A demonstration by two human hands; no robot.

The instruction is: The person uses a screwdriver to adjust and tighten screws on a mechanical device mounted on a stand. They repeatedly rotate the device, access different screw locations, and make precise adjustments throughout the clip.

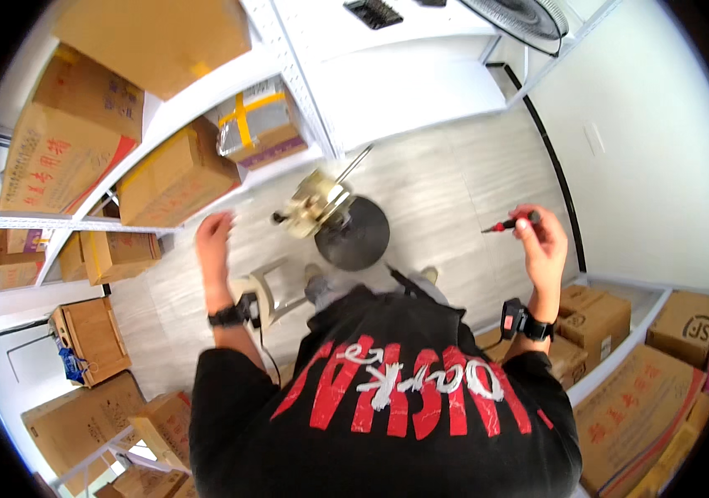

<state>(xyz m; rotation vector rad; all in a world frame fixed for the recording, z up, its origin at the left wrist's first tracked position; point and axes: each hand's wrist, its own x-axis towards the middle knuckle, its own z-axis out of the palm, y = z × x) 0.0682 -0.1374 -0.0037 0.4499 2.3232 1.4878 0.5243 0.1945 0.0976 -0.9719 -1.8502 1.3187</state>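
Note:
My right hand (pixel 544 241) is closed around the handle of a small red-and-black screwdriver (pixel 504 225). The thin tip points left, over the floor. My left hand (pixel 213 236) is raised on the other side, fingers loosely bent and slightly blurred, with nothing visible in it. Between my hands, nearer the left one, stands a cream-coloured metal machine (pixel 321 202) with a long thin rod sticking out toward the shelf. It is blurred, and its kind is unclear. Under it is a round black base (pixel 356 236). Neither hand touches the machine.
Shelving with cardboard boxes (pixel 176 176) rises at the left. More boxes (pixel 638 415) fill a rack at the lower right. A white table (pixel 413 91) stands ahead, with a fan (pixel 529 21) at its far right. A pale stool-like frame (pixel 267 295) stands beside my left forearm.

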